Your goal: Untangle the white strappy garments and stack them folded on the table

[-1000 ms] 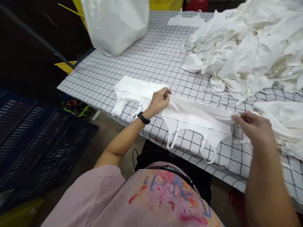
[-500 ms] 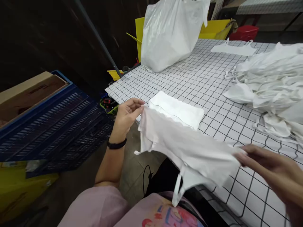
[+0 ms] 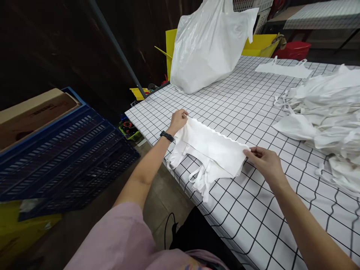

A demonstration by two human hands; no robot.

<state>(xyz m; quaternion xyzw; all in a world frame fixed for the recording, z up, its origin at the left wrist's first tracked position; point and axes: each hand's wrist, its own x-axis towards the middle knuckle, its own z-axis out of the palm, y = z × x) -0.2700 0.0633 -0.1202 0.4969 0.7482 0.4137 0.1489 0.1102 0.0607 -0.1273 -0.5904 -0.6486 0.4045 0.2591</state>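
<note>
A white cropped camisole (image 3: 215, 144) with thin straps lies spread at the near edge of the table, its wavy-edged hem turned away from me. My left hand (image 3: 178, 120) pinches its far left corner. At the right corner, my right hand (image 3: 264, 161) grips the hem between thumb and fingers. The straps (image 3: 201, 180) hang in loops toward me over the table edge side. Another white piece lay at this spot and is now covered by the camisole.
A heap of white camisoles (image 3: 332, 112) fills the table's right side, with one laid flat (image 3: 284, 69) behind it. A large white plastic bag (image 3: 208, 52) stands at the back. Left of the checked table (image 3: 247, 108) is a blue crate (image 3: 56, 153) holding a cardboard box (image 3: 39, 110).
Both hands have carried the camisole forward from above my lap and laid it over the white piece on the table. My view has shifted slightly.
</note>
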